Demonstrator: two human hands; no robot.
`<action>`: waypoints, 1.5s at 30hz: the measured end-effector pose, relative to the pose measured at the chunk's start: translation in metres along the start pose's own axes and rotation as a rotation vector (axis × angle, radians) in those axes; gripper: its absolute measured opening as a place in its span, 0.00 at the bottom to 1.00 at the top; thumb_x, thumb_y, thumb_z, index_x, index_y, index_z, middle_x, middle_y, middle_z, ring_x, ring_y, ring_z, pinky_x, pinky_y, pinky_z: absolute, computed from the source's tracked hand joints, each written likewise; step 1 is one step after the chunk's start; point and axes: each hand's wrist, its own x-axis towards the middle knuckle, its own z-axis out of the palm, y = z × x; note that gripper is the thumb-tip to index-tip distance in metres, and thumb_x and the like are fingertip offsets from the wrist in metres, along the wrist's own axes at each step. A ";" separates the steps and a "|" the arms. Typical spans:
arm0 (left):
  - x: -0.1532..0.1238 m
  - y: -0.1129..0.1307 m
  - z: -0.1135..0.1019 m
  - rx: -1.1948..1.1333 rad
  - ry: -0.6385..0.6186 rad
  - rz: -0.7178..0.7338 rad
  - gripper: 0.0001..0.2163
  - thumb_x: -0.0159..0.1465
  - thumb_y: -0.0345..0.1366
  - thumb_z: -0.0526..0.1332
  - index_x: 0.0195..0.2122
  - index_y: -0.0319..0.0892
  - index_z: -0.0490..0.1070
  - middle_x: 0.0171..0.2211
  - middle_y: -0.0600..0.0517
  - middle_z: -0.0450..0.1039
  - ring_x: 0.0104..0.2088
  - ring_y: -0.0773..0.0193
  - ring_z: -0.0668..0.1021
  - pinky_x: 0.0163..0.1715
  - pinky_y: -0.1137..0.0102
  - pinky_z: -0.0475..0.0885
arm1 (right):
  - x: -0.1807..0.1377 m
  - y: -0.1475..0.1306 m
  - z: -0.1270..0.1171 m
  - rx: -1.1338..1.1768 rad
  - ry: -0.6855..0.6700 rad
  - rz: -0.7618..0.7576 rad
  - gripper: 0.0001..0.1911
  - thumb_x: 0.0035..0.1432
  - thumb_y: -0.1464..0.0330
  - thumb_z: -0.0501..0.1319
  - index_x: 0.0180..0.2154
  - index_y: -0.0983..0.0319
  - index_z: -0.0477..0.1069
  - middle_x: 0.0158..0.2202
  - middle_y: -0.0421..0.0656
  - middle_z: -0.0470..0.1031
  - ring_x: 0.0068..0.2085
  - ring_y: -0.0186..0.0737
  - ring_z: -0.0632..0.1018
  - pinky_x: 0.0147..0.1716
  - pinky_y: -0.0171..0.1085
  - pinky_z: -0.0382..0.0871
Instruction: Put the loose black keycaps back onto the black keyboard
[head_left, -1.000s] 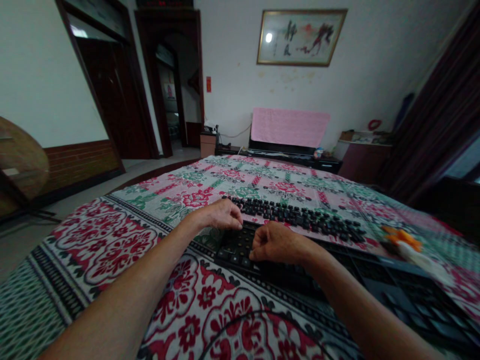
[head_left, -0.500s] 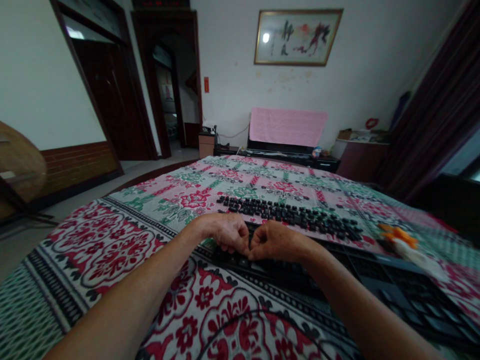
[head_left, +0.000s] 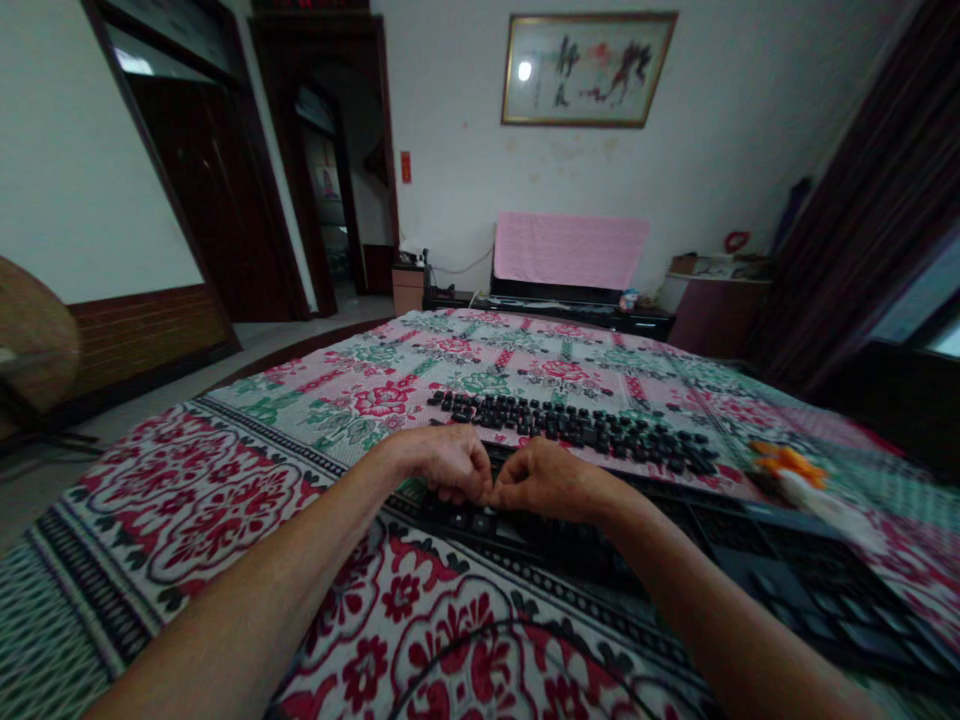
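My left hand (head_left: pixel 459 466) and my right hand (head_left: pixel 546 480) meet over the near left part of a black keyboard (head_left: pixel 739 535). Both are closed in a pinch, their fingertips touching or nearly so. Whatever is between the fingers is too small or hidden to make out. A few keys (head_left: pixel 459 521) show just below my left fingers, while my right hand and forearm cover part of the keyboard's middle. Beyond the hands, several loose black keycaps (head_left: pixel 574 422) lie in rows on the patterned cloth (head_left: pixel 375 400).
An orange and white object (head_left: pixel 795 470) lies beyond the keyboard on the right, blurred. A thin black cable (head_left: pixel 450 650) curves over the cloth in front. Across the room a pink cloth (head_left: pixel 570 248) covers something on a low cabinet (head_left: pixel 645 323).
The view has shifted slightly. Both hands stay pinched together at nearly the same place on the keyboard, with little visible movement of the fingers.
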 end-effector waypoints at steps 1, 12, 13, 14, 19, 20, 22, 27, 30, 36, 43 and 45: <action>0.000 0.001 0.000 -0.007 0.006 -0.002 0.10 0.45 0.37 0.57 0.28 0.40 0.70 0.17 0.57 0.65 0.17 0.72 0.67 0.15 0.78 0.62 | 0.000 0.000 0.000 -0.003 -0.001 0.008 0.16 0.42 0.58 0.55 0.19 0.66 0.67 0.16 0.35 0.56 0.18 0.25 0.55 0.15 0.28 0.47; -0.001 0.008 0.001 0.034 0.047 -0.067 0.08 0.45 0.36 0.56 0.25 0.40 0.70 0.15 0.57 0.63 0.16 0.73 0.66 0.14 0.79 0.60 | 0.001 -0.006 0.000 -0.073 0.020 0.053 0.18 0.41 0.57 0.54 0.19 0.66 0.68 0.14 0.35 0.55 0.17 0.26 0.55 0.15 0.29 0.47; -0.001 0.009 0.001 0.043 0.052 -0.077 0.08 0.44 0.35 0.56 0.25 0.40 0.70 0.15 0.57 0.63 0.16 0.73 0.66 0.14 0.79 0.60 | 0.001 -0.006 0.001 -0.079 0.022 0.051 0.18 0.41 0.57 0.54 0.19 0.66 0.69 0.14 0.35 0.56 0.18 0.26 0.55 0.15 0.29 0.47; -0.001 0.009 0.002 0.048 0.055 -0.086 0.08 0.44 0.35 0.56 0.24 0.40 0.70 0.14 0.58 0.63 0.16 0.73 0.66 0.14 0.79 0.60 | 0.002 -0.006 0.001 -0.083 0.025 0.050 0.17 0.41 0.58 0.54 0.19 0.66 0.69 0.15 0.35 0.56 0.18 0.26 0.55 0.15 0.29 0.48; 0.000 0.009 0.004 0.035 0.063 -0.089 0.07 0.44 0.35 0.57 0.24 0.40 0.69 0.14 0.58 0.62 0.16 0.74 0.66 0.14 0.79 0.60 | 0.001 -0.009 0.003 -0.122 0.051 0.077 0.15 0.41 0.60 0.55 0.21 0.66 0.69 0.16 0.37 0.60 0.18 0.26 0.59 0.16 0.28 0.50; 0.000 0.008 0.005 0.032 0.064 -0.082 0.07 0.44 0.35 0.57 0.23 0.40 0.68 0.15 0.58 0.63 0.16 0.74 0.66 0.14 0.79 0.60 | 0.001 -0.011 0.004 -0.133 0.055 0.089 0.15 0.41 0.59 0.54 0.21 0.66 0.69 0.16 0.37 0.60 0.18 0.27 0.59 0.15 0.28 0.50; 0.001 0.007 0.007 0.027 0.062 -0.074 0.07 0.44 0.35 0.57 0.24 0.40 0.68 0.15 0.58 0.63 0.16 0.73 0.66 0.14 0.79 0.60 | 0.000 -0.013 0.005 -0.135 0.059 0.114 0.17 0.41 0.58 0.54 0.21 0.66 0.69 0.16 0.38 0.61 0.18 0.27 0.60 0.15 0.28 0.50; -0.003 0.007 0.002 -0.008 0.104 -0.075 0.08 0.43 0.36 0.58 0.24 0.39 0.68 0.16 0.58 0.64 0.16 0.73 0.67 0.13 0.80 0.60 | 0.001 -0.010 0.008 -0.080 0.076 0.145 0.13 0.39 0.61 0.56 0.23 0.65 0.71 0.17 0.38 0.63 0.18 0.28 0.61 0.15 0.28 0.51; -0.006 -0.002 -0.009 -0.061 0.181 -0.063 0.10 0.44 0.39 0.59 0.25 0.39 0.69 0.17 0.57 0.65 0.16 0.73 0.68 0.13 0.80 0.59 | 0.001 -0.004 0.007 -0.035 0.063 0.089 0.12 0.40 0.63 0.56 0.24 0.65 0.72 0.18 0.38 0.65 0.19 0.28 0.62 0.16 0.27 0.52; 0.006 -0.037 -0.028 0.075 0.762 -0.159 0.11 0.49 0.37 0.54 0.31 0.40 0.72 0.20 0.53 0.70 0.20 0.71 0.70 0.20 0.77 0.62 | 0.003 0.000 0.000 -0.099 0.209 -0.005 0.14 0.46 0.65 0.51 0.23 0.65 0.71 0.17 0.38 0.65 0.19 0.28 0.62 0.17 0.28 0.52; 0.020 -0.041 -0.023 0.409 0.908 -0.051 0.11 0.51 0.38 0.55 0.32 0.45 0.74 0.29 0.52 0.74 0.31 0.65 0.72 0.31 0.74 0.63 | 0.009 0.008 -0.003 -0.310 0.413 0.062 0.13 0.47 0.67 0.50 0.22 0.63 0.72 0.18 0.41 0.69 0.21 0.30 0.66 0.20 0.29 0.52; 0.020 -0.033 -0.021 0.426 0.886 -0.120 0.11 0.51 0.40 0.55 0.31 0.46 0.74 0.27 0.52 0.74 0.31 0.65 0.72 0.30 0.74 0.62 | 0.008 0.009 -0.003 -0.331 0.395 0.076 0.13 0.47 0.67 0.50 0.21 0.63 0.71 0.18 0.41 0.68 0.21 0.30 0.66 0.19 0.29 0.51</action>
